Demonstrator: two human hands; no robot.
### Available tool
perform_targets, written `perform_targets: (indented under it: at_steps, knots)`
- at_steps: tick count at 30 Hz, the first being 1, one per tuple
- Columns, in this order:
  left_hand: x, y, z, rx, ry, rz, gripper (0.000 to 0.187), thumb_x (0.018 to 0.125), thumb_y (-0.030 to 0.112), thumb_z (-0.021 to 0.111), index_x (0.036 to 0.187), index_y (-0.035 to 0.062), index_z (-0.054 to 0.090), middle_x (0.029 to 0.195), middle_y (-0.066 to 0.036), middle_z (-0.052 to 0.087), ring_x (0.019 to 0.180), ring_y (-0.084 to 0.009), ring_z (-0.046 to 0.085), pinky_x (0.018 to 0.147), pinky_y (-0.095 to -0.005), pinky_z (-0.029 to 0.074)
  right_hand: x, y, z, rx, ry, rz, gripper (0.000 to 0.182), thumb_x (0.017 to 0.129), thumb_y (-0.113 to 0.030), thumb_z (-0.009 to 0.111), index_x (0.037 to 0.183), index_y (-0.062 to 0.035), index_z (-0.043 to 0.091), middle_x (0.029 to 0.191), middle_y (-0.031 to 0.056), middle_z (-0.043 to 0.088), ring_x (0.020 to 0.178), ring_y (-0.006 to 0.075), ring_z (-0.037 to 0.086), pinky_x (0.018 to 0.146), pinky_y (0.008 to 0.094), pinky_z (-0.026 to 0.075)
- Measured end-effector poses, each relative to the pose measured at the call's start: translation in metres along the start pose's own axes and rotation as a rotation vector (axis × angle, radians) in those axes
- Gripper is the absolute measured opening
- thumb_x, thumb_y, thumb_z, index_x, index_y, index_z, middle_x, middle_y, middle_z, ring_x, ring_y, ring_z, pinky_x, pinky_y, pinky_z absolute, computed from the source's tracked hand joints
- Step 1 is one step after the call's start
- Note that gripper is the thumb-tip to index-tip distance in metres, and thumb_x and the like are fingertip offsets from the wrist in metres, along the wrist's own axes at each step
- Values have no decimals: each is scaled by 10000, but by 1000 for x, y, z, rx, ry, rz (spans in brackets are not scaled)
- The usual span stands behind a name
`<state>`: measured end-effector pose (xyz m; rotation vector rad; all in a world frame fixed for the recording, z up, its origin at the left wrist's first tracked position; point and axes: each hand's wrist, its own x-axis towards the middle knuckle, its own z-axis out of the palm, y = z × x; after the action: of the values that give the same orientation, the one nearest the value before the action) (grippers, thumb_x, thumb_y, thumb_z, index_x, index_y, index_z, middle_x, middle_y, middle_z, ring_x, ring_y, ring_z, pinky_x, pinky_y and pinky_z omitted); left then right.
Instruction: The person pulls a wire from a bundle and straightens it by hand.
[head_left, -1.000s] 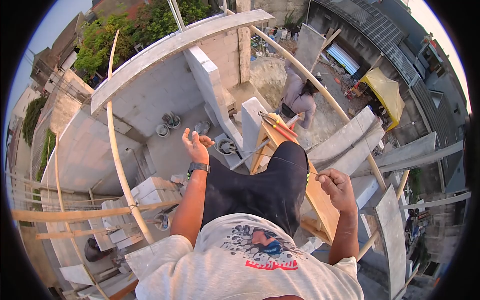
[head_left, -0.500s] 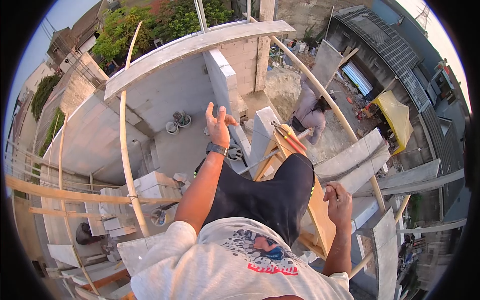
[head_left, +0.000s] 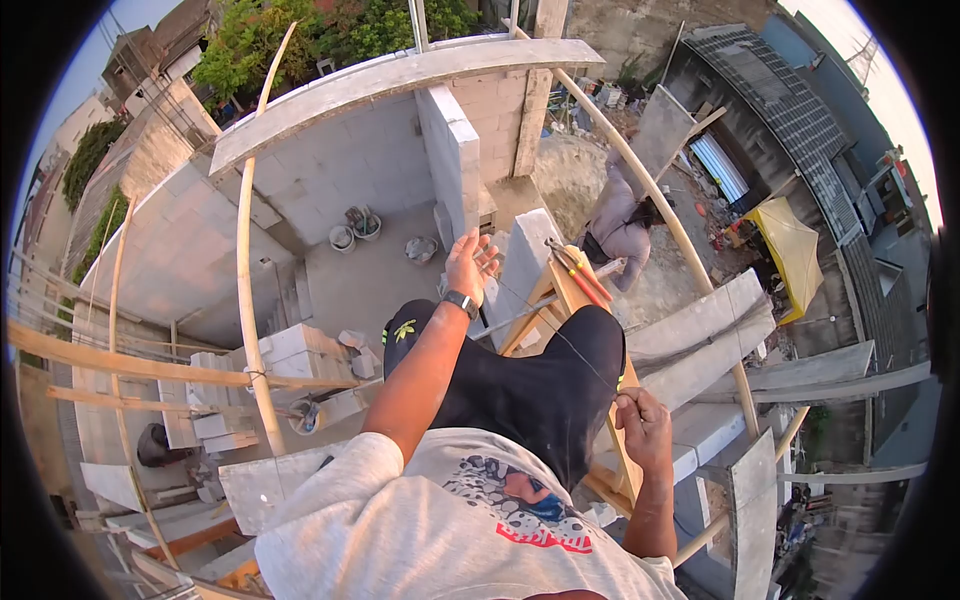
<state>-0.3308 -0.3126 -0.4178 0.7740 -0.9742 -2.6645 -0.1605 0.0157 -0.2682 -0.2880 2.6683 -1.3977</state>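
Note:
My left hand (head_left: 470,268), with a dark watch (head_left: 461,303) on its wrist, is held out above my lap, palm up and fingers apart. A thin wire (head_left: 545,318) slants from beside it toward my right hand (head_left: 645,418). The right hand is closed in a pinch near my knee, gripping the wire's end. Pliers with red-and-yellow handles (head_left: 582,275) lie on the top of a wooden frame (head_left: 572,292) just beyond my knees. A grey block wall end (head_left: 530,255) rises beside the pliers.
I sit high above the ground. Bamboo poles (head_left: 246,270) and grey planks (head_left: 708,340) surround me. A person (head_left: 618,225) bends below on the right. Buckets (head_left: 342,238) stand on the floor below, and pale blocks (head_left: 312,358) are stacked at left. A yellow canopy (head_left: 785,245) is farther right.
My left hand has moved down and right, its palm turning upward. My right hand has shifted slightly left and down, still pinched. The pliers stay put.

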Motion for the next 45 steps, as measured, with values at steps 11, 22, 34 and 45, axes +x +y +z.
perform_targets:
  at_steps: [11,22,34,45]
  knots:
    - [5,54,-4,937,229,887,417,966,366,552,779,16,679,956,-122,605,1124,-269,451,931,-413,383,-2,11,26,-207,204,-125,71,897,-46,607,946,-20,652,792,150,657,709,311,654,650,361,501]
    - [-15,89,-11,901,-51,827,357,1007,337,501,770,70,501,607,-3,525,558,-109,514,525,-300,411,3,9,37,-276,251,-21,110,924,-112,578,979,-54,653,810,171,665,725,337,663,652,403,504]
    - [15,109,-43,996,86,1132,185,938,210,521,1001,45,574,653,-55,593,572,-193,566,565,-362,453,2,7,28,850,-663,39,224,991,-223,548,909,-18,587,688,-56,572,558,170,546,538,355,448]
    - [15,125,-64,994,65,982,156,929,199,547,979,52,560,596,-32,536,532,-155,489,533,-343,403,-2,25,52,-392,-315,60,119,938,-169,577,930,-76,651,791,166,676,777,348,665,666,424,493]
